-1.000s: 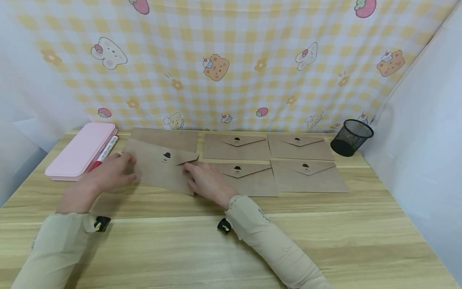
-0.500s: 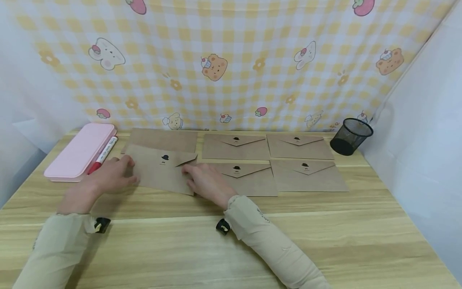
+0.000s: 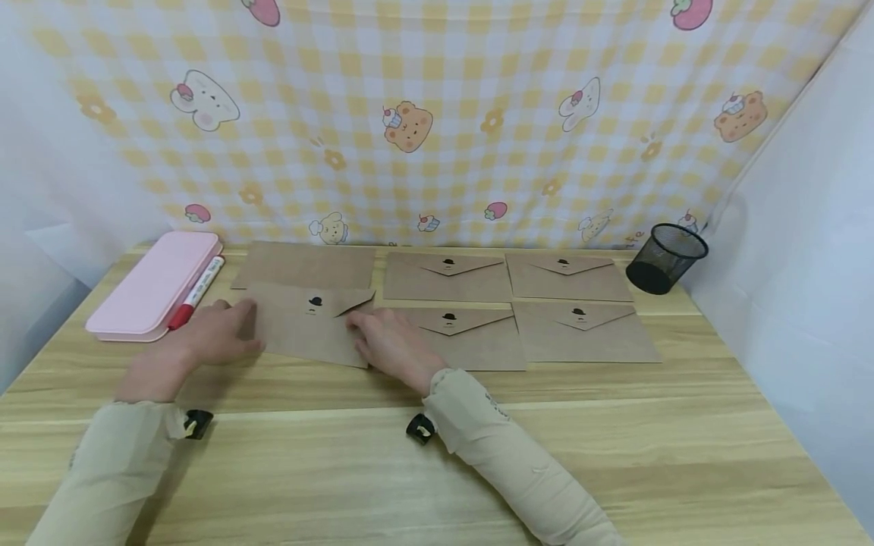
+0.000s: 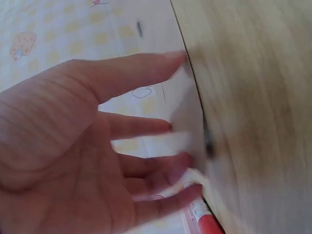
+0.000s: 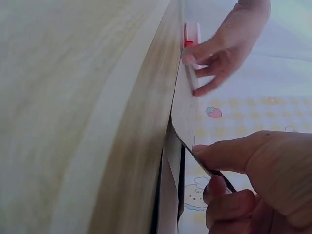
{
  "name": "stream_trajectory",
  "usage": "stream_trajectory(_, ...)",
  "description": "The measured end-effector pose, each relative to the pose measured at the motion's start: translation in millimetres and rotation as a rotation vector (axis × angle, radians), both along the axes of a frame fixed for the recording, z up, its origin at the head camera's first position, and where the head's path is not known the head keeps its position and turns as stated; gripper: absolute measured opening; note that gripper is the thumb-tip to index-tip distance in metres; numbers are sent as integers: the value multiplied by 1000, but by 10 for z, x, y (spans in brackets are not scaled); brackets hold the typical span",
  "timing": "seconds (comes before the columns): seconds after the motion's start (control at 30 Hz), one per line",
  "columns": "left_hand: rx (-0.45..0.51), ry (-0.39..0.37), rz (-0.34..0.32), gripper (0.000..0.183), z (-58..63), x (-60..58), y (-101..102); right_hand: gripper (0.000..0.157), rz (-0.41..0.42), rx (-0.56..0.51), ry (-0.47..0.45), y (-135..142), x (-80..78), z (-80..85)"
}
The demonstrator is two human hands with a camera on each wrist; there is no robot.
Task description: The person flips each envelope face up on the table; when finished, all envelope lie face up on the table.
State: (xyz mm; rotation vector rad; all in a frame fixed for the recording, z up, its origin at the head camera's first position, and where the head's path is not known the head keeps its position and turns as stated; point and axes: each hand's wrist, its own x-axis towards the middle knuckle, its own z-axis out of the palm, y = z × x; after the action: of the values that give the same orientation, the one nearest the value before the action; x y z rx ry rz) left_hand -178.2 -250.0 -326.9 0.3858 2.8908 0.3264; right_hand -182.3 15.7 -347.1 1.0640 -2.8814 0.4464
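A brown kraft envelope (image 3: pixel 300 330), printed with a small black hat and moustache, lies slightly askew at the front left of the group. My right hand (image 3: pixel 396 345) pinches its right edge between thumb and fingers; in the right wrist view that edge is raised off the table, with the flap edge showing. At the left end, my left hand (image 3: pixel 215 337) has its fingers spread and lightly bent, fingertips at the envelope's left edge. In the left wrist view its thumb (image 4: pixel 165 68) lies along that edge. Another brown envelope (image 3: pixel 307 265) lies behind, its plain side showing.
To the right, several matching envelopes (image 3: pixel 580 334) lie in two rows. A pink case (image 3: pixel 157 284) and a red-and-white marker (image 3: pixel 198 292) sit left of my left hand. A black mesh pen cup (image 3: pixel 665 262) leans at the back right, before the checked curtain (image 3: pixel 451 174).
The envelope's left end has come down and nearer to me, so it lies straighter and more of the one behind shows. My left hand followed it slightly; the right hand kept its pinch.
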Motion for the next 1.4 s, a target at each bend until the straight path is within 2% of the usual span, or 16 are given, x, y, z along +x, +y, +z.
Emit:
stream_trajectory(0.07,-24,-12,-2,69,2,10,3,24,-5,17,11,-9,1,-4)
stream_trajectory(0.3,-47,12,-27,66,-17,10,-10,19,-23,27,3,-35,10,6)
stream_trajectory(0.53,-36,-14,0,67,-6,3,-24,16,-32,40,18,-68,-1,-8)
stream_trajectory(0.87,-14,-18,1,65,12,21,-15,14,-24,46,24,-67,-12,-35)
stream_trajectory(1.0,-16,-11,-1,65,9,23,-12,10,-45,53,0,-67,-17,-36)
stream_trajectory(1.23,-34,1,-7,61,19,19,-15,13,-110,41,-120,-53,-43,-47)
stream_trajectory(1.4,-29,2,1,61,28,24,-17,11,-118,-2,-142,-48,-50,-54)
